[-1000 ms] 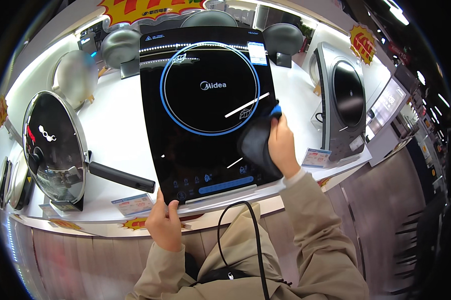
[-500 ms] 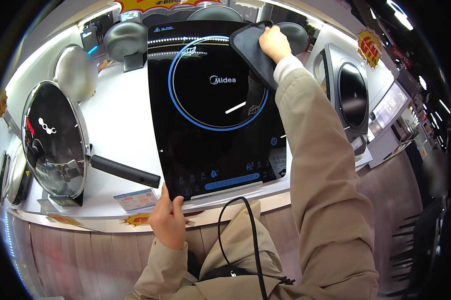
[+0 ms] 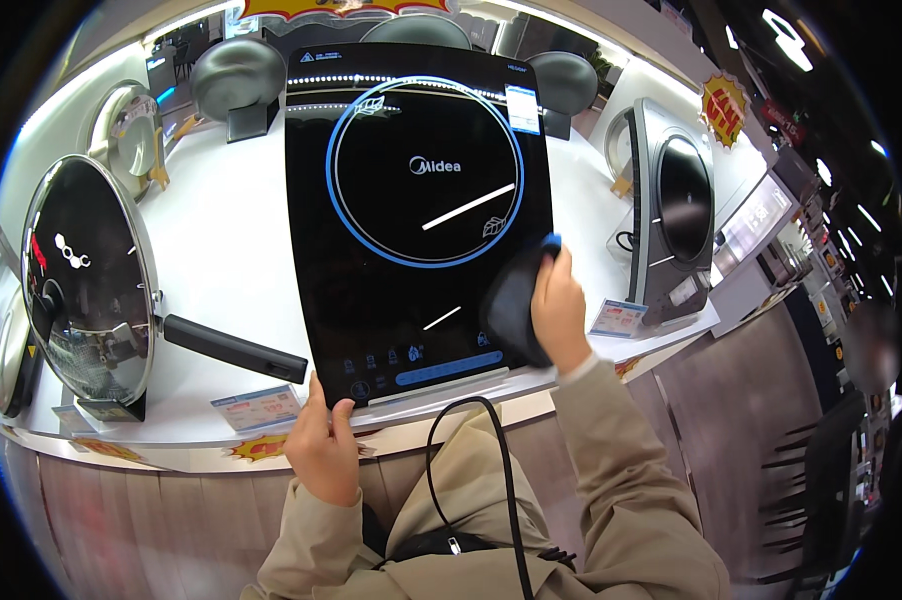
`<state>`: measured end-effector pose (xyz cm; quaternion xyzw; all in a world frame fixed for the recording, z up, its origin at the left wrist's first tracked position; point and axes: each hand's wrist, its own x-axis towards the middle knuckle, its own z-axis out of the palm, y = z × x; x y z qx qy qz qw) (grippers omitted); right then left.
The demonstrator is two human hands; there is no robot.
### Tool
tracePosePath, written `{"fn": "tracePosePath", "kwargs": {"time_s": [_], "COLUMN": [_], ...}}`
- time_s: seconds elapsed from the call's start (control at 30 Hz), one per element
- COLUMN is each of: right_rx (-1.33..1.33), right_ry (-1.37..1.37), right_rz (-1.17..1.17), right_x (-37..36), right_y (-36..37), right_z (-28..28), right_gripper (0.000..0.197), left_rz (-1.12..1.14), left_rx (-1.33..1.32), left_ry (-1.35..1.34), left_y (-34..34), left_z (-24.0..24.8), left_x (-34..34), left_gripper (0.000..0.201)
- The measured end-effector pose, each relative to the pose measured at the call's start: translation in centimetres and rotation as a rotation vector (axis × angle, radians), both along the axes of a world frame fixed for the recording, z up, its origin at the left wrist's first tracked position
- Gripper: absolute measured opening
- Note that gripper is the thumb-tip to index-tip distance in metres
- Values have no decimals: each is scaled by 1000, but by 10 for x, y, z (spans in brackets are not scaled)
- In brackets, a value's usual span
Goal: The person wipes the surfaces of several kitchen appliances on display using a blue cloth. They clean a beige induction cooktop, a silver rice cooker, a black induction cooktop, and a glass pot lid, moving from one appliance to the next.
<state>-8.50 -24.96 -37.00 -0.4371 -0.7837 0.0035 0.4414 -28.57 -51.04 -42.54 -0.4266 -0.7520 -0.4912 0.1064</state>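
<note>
A black glass induction cooktop with a blue ring stands tilted up on the white display counter in front of me. My left hand grips its near left corner, one finger along the side and the thumb at the front edge. In my right hand is a dark grey cleaning cloth, closed between the fingers and slightly blurred. The cloth lies over the cooktop's lower right part, hiding that corner. A small blue-and-white label shows at the upper right of the glass.
To the left, a lidded pan stands on edge, its black handle reaching close to the cooktop. Dark pans line the back. Another grey cooktop stands at the right behind a price card. A black cord hangs before me.
My right hand has drawn the cloth from the cooktop's upper right corner down toward its lower right, uncovering the label. My left hand stays at the near left corner.
</note>
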Motion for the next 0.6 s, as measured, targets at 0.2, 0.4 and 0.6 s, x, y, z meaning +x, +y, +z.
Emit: {"fn": "tracePosePath", "kwargs": {"time_s": [0.2, 0.4, 0.6], "right_rx": [223, 380, 488], "right_ry": [-312, -278, -295], "right_rz": [-87, 117, 176], "right_x": [-4, -64, -157], "right_y": [-28, 25, 55], "right_z": [10, 60, 115], "right_gripper": [56, 59, 56], "left_rz": [-4, -29, -47], "left_rx": [-3, 33, 48], "left_ry": [-13, 45, 27], "left_y": [-2, -1, 0], "left_z": [1, 0, 0], "left_x": [-2, -4, -2], "left_gripper": [48, 47, 46]}}
